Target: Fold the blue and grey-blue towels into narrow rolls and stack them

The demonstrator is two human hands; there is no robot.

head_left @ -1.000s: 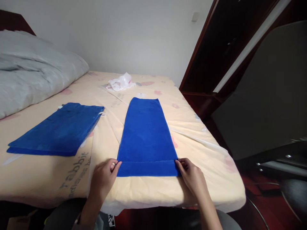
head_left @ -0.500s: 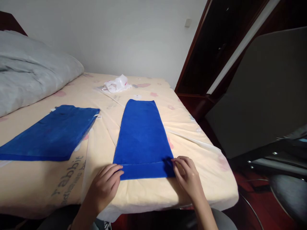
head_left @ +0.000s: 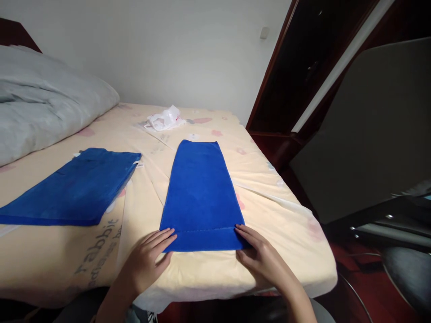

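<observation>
Hands are resting on the near hem of the blue towel [head_left: 201,193], which is lying lengthwise on the bed [head_left: 208,278], pointing toward 12 o'clock. The left hand [head_left: 148,260] is sitting at its 7 o'clock corner and the right hand [head_left: 264,260] at 5 o'clock, both open, fingers flat, pinching nothing. Honestly, I'd be keeping both corners level and the hem straight. A second towel [head_left: 74,188] is lying at 9 o'clock.

We see soft, even indoor light, brightest on the white wall [head_left: 188,58], while the wardrobe [head_left: 303,67] at right is very dark. The blue towel [head_left: 201,193] is sharp, and the wide lens bends lines near the edges.
</observation>
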